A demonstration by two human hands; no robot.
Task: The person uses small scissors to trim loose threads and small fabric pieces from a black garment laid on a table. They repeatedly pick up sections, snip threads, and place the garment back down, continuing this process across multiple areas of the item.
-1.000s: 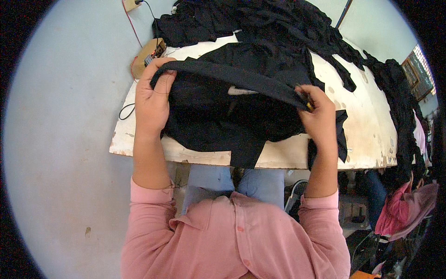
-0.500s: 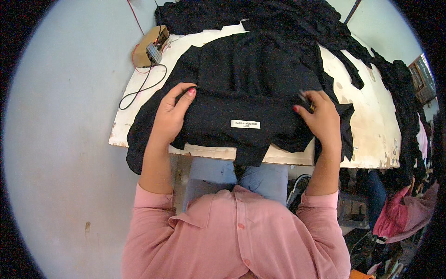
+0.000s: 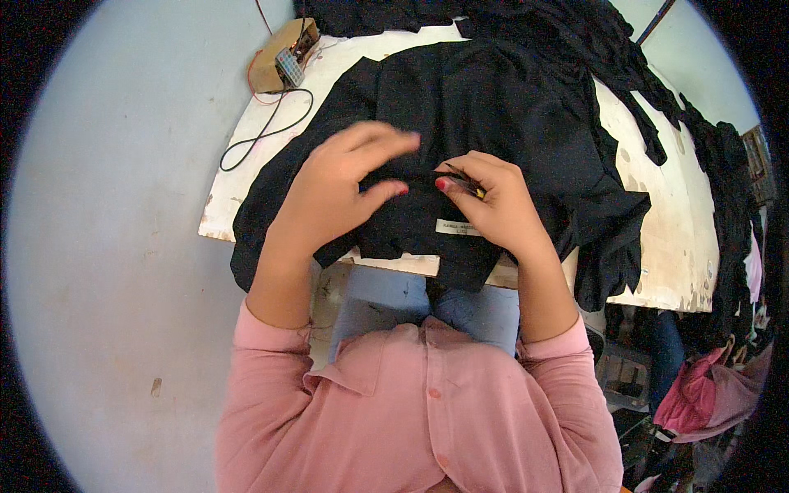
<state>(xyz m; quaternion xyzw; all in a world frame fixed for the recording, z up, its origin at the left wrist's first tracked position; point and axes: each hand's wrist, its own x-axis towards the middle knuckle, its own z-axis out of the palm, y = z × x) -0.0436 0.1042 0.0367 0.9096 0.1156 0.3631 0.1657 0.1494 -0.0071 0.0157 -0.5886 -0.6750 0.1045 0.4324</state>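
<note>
A black garment (image 3: 501,99) lies spread over the table in front of me, with a small white label (image 3: 452,227) sewn near its lower edge. My left hand (image 3: 333,185) hovers at the garment's left side, thumb and fingers apart and a little blurred, holding nothing. Close to the middle, my right hand (image 3: 501,201) is closed around small dark thread snips (image 3: 465,181) with a bit of yellow on them. Their tips point left, toward my left hand. Part of the label is hidden behind the right hand.
The worn white tabletop (image 3: 674,238) shows around the garment. At its far left stand a brown box (image 3: 267,67) and a looping black cable (image 3: 267,141). More black cloth (image 3: 542,25) is heaped along the far and right edges. A pale wall (image 3: 123,205) borders the left.
My left hand has let go of the garment's fold and moved right, its fingers spreading. The right hand has come left to the middle with the snips. The view has shifted slightly.
</note>
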